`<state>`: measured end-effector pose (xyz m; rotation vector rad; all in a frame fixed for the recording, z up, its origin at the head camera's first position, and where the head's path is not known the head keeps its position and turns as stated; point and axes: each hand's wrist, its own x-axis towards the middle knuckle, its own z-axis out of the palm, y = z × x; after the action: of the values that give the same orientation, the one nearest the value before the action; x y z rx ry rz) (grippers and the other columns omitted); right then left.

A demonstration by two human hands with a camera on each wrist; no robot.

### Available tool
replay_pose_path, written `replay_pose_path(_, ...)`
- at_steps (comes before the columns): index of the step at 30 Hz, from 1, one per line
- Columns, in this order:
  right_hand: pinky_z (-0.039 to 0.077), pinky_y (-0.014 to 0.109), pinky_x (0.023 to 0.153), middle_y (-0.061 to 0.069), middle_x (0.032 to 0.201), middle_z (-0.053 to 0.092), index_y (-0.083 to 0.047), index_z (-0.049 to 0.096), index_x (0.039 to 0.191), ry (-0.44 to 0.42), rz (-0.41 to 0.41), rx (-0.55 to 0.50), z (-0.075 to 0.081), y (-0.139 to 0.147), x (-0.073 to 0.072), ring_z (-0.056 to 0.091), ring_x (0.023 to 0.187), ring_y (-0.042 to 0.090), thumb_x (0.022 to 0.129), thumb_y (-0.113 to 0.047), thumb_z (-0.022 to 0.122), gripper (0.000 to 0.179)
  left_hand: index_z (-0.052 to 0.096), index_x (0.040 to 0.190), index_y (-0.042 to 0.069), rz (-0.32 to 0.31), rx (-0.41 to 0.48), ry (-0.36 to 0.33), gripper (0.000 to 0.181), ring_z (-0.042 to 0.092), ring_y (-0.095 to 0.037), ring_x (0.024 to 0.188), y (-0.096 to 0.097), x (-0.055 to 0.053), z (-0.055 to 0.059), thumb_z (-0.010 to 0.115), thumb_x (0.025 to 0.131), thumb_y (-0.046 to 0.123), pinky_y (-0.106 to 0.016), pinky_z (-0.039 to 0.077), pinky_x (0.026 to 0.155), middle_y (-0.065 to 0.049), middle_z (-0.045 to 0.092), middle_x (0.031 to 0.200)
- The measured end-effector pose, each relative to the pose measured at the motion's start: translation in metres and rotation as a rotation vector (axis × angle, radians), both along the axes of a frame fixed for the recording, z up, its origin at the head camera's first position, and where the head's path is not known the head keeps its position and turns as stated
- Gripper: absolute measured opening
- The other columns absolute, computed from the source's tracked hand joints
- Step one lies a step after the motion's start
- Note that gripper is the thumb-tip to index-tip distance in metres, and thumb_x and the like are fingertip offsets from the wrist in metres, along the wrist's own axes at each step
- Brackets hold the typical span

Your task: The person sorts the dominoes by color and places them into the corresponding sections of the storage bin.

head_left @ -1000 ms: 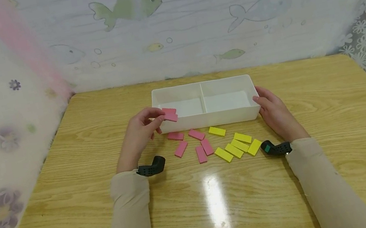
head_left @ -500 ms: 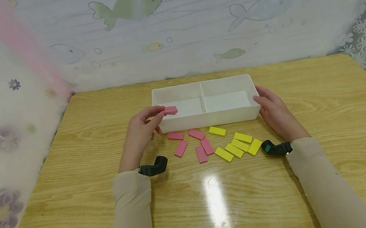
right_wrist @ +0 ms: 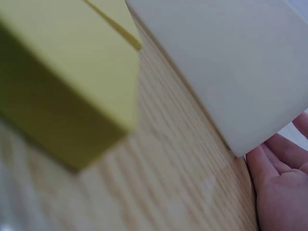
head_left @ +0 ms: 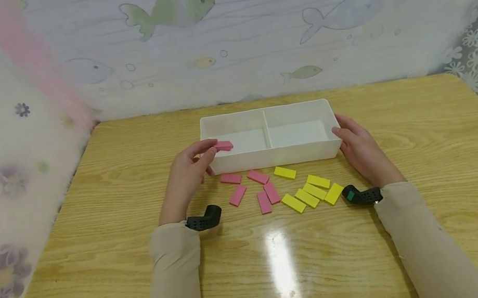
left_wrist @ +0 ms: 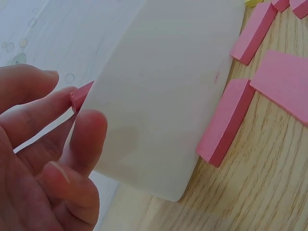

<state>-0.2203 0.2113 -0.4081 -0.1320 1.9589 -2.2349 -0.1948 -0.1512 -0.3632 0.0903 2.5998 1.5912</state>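
Note:
At the left end of the white two-compartment box, my left hand pinches pink blocks between thumb and fingers. They are held at the left compartment, just inside its near rim. In the left wrist view, most of what the fingers hold is hidden behind the box wall, and only one pink end shows. My right hand holds the box's right end, its thumb at the near corner and its fingers along the side. Several pink blocks and yellow blocks lie on the table before the box.
The wooden table runs back to a wall covering printed with fish. Some yellow blocks lie against one another near the right wrist camera. One pink block lies close against the box's front wall.
The pink blocks in my left hand were fanned apart and now lie together. That hand has shifted slightly right. My right hand stays at the box.

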Motion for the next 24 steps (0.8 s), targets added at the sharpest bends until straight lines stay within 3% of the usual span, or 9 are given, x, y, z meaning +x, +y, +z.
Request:
replay_pose_path(8, 0.012, 0.033, 0.107, 0.002, 0.147, 0.013, -0.013, 0.018, 0.142, 0.002, 0.005, 0.019, -0.0020, 0.0016, 0.0021, 0.016, 0.131, 0.013, 0.093, -0.029, 0.046, 0.059, 0.052, 0.125, 0.027, -0.006, -0.041, 0.000, 0.041, 0.057, -0.030, 0.070, 0.0015, -0.0002, 0.0007, 0.050, 0.088, 0.044, -0.028, 0.039, 0.050, -0.002, 0.059, 0.101)
replay_pose_path(17, 0.014, 0.030, 0.106, 0.003, 0.145, 0.016, -0.012, 0.020, 0.142, 0.032, 0.018, 0.000, -0.0012, 0.0019, 0.0009, 0.018, 0.130, 0.013, 0.094, -0.025, 0.045, 0.055, 0.051, 0.123, 0.036, 0.000, -0.034, -0.003, 0.037, 0.055, -0.032, 0.069, 0.0016, -0.0001, 0.0023, 0.050, 0.087, 0.045, -0.028, 0.037, 0.047, -0.004, 0.061, 0.094)
replay_pose_path(24, 0.013, 0.032, 0.107, 0.004, 0.145, 0.016, -0.012, 0.020, 0.142, 0.018, 0.014, 0.002, -0.0018, 0.0011, 0.0009, 0.018, 0.130, 0.014, 0.094, -0.024, 0.045, 0.056, 0.049, 0.128, 0.029, -0.010, 0.013, 0.008, 0.040, 0.059, -0.028, 0.074, 0.0006, 0.0011, 0.0002, 0.049, 0.090, 0.039, -0.041, 0.047, 0.060, 0.002, 0.057, 0.113)
